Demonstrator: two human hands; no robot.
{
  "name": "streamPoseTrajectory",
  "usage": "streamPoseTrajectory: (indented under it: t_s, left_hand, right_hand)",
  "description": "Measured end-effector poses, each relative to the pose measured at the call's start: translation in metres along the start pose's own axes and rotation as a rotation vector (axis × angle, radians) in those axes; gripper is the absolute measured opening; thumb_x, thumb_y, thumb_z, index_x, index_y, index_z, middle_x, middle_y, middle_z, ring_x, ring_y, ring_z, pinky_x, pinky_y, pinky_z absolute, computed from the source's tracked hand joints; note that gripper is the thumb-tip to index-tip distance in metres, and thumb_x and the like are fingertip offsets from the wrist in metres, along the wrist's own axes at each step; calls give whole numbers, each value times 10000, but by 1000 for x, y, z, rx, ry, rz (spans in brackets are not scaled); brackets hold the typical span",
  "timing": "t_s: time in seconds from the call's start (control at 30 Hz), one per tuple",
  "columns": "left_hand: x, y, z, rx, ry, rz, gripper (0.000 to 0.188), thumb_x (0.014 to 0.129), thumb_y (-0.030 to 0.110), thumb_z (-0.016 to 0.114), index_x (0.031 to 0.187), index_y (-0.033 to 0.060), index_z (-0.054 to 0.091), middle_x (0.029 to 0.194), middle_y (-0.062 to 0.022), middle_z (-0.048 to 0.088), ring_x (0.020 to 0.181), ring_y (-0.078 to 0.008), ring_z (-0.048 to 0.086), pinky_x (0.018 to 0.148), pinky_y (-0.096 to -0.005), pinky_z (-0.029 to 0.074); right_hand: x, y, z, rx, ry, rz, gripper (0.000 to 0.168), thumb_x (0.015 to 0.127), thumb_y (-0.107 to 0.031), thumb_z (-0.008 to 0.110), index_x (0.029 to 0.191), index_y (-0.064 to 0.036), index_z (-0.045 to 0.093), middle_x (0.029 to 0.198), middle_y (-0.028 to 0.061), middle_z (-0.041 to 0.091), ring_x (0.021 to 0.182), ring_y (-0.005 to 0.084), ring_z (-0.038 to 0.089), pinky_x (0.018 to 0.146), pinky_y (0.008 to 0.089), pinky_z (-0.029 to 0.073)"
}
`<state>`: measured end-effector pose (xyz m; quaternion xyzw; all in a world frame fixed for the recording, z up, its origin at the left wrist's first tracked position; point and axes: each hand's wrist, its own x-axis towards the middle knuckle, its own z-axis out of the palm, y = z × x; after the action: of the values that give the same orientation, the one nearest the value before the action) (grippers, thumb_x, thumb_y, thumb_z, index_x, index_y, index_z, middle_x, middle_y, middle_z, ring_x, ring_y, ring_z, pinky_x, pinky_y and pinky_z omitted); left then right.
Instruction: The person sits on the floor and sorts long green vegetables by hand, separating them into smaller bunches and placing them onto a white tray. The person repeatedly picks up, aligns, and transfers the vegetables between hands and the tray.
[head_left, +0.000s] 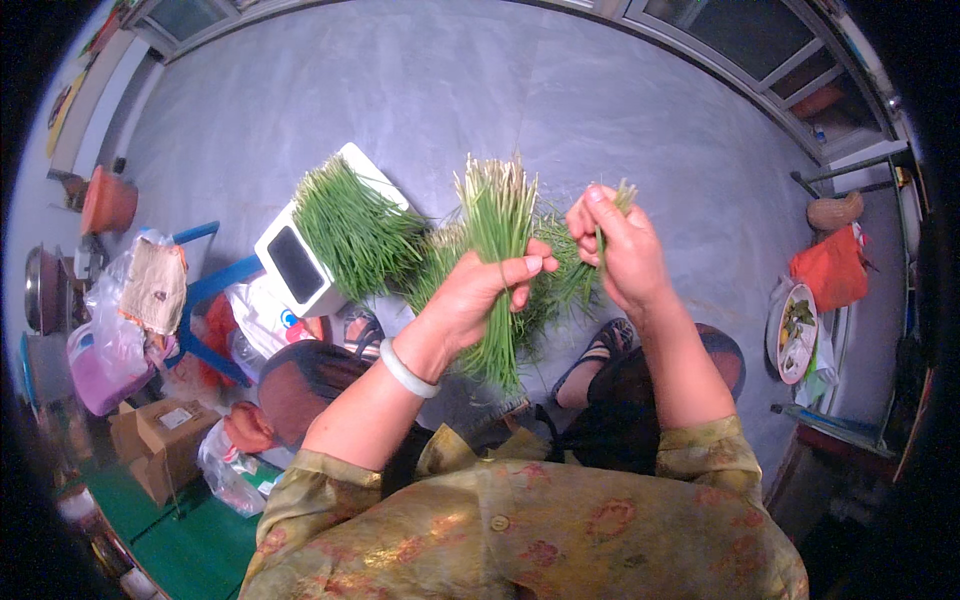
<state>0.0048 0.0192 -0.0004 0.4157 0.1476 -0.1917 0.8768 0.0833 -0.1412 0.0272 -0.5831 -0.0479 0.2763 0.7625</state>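
My left hand (480, 292), with a pale bangle on its wrist, is closed around an upright bunch of green chives or similar stalks (496, 217), pale cut ends up. To its right, my right hand (619, 236) pinches a smaller bunch of the stalks (624, 196) between thumb and fingers. Below and behind both hands, a loose heap of the same greens (551, 296) lies on the floor, partly hidden. Another thick pile of greens (356, 229) rests on a white appliance-like box (276, 236) with a dark panel, left of my left hand.
Blue metal legs (225, 276) and plastic bags (259, 315) stand at the left, above an open cardboard box (161, 442). On the right are a white tray of leaves (780, 337), an orange-red bag (829, 268) and a rack (847, 176). My sandalled feet flank the heap.
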Motion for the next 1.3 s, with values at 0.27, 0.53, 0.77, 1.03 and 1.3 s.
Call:
streamPoseTrajectory:
  t_s: [0.27, 0.53, 0.77, 1.03, 1.3]
  left_hand:
    - [0, -2, 1, -61, -60, -40, 319, 810, 113, 607, 1087, -13, 510, 829, -63, 583, 653, -130, 561, 603, -250, 473]
    - [8, -9, -3, 552, 175, 142, 282, 835, 67, 543, 1095, -21, 481, 902, -96, 588, 789, -173, 597, 692, -281, 477]
    - [7, -22, 3, 780, 204, 369, 363, 782, 76, 592, 1117, -5, 476, 1010, -82, 560, 868, -139, 560, 747, -260, 456]
    - [0, -5, 4, -163, -120, 10, 392, 796, 78, 606, 1158, 23, 467, 1006, -104, 583, 838, -217, 608, 760, -349, 521]
    - [2, -11, -3, -180, -128, -6, 416, 803, 91, 612, 1188, 35, 466, 998, -103, 594, 857, -219, 620, 744, -316, 529]
  right_hand:
    - [-2, -10, -9, -87, -28, 46, 274, 935, -259, 461, 807, -30, 541, 677, 19, 526, 544, 90, 456, 533, 223, 394]
    - [-5, 22, 18, -416, -11, -81, 227, 837, -194, 634, 937, -3, 562, 752, -14, 555, 665, 44, 472, 602, 206, 397]
    - [2, 31, 22, -654, 96, -66, 217, 796, -156, 662, 876, -4, 529, 693, -27, 489, 641, 45, 419, 567, 212, 370]
    - [0, 19, 8, -76, -83, 200, 121, 827, -117, 615, 888, -35, 550, 681, 6, 563, 551, 58, 509, 440, 225, 418]
    - [-2, 10, 16, -104, -140, 187, 116, 832, -110, 625, 872, -41, 541, 646, -12, 526, 490, 44, 463, 427, 199, 409]
